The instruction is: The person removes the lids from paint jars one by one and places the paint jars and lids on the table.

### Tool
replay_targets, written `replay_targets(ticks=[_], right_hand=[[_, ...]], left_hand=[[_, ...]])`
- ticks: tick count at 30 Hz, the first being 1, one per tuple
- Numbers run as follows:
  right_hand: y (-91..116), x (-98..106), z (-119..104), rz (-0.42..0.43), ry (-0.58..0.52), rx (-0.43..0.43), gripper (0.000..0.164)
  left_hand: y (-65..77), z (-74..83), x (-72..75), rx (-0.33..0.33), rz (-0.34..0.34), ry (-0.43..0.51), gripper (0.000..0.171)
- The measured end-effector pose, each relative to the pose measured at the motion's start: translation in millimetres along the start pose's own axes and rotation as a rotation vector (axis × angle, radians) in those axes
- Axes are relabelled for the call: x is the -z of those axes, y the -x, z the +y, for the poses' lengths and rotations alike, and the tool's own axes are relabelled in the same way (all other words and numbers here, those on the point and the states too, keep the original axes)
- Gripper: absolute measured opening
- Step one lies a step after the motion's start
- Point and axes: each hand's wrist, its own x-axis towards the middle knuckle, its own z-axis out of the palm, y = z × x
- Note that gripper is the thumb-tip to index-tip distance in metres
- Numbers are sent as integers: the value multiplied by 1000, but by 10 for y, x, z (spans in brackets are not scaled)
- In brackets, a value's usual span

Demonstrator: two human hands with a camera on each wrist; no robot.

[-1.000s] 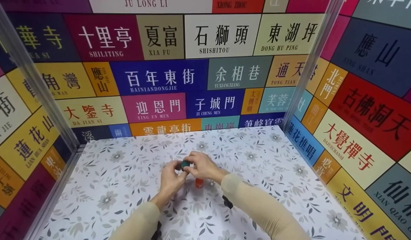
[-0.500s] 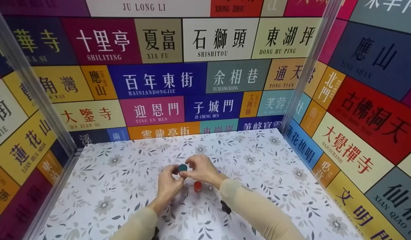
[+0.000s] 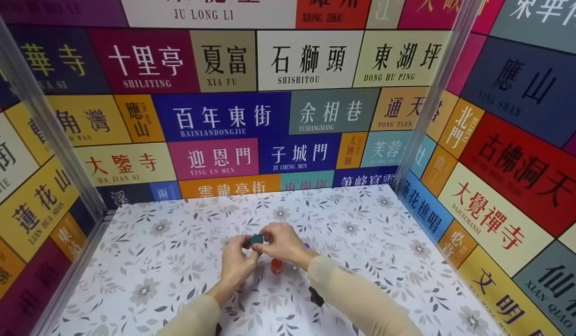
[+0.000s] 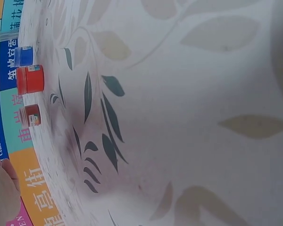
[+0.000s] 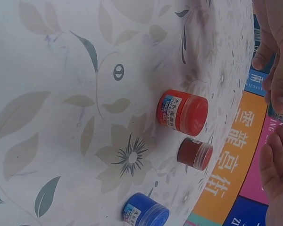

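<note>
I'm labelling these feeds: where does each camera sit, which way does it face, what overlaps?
Head: on the head, facing forward and down at the green jar; left hand, right hand and sleeves show.
Left wrist: on that wrist, facing across the table toward the lettered wall; part of one hand shows.
Right wrist: on that wrist, facing likewise; parts of both hands show.
Wrist views share: red jar, brown jar, blue jar.

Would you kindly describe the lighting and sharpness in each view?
Head: bright, white floral tabletop, dark green round object too small for detail; left wrist: dimmer, greyer, tabletop edge bowed, seemingly lens distortion; right wrist: soft, yet print shows on the bright red round plastic jar.
</note>
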Motion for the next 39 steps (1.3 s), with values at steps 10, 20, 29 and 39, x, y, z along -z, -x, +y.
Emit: replay_targets(ticks=[10, 20, 29, 39], right_hand=[[10, -32, -7, -38, 8, 33, 23], [5, -59, -1, -30, 38, 94, 25], [18, -60, -14, 8, 22, 49, 44], [5, -57, -59, 26, -21, -45, 41]], left_hand=[[36, -26, 9, -26, -9, -3, 26], [36, -56, 21, -41, -4, -6, 25], [3, -64, 38, -33, 17, -6, 27], [-15, -36, 58, 1, 17, 1, 26]])
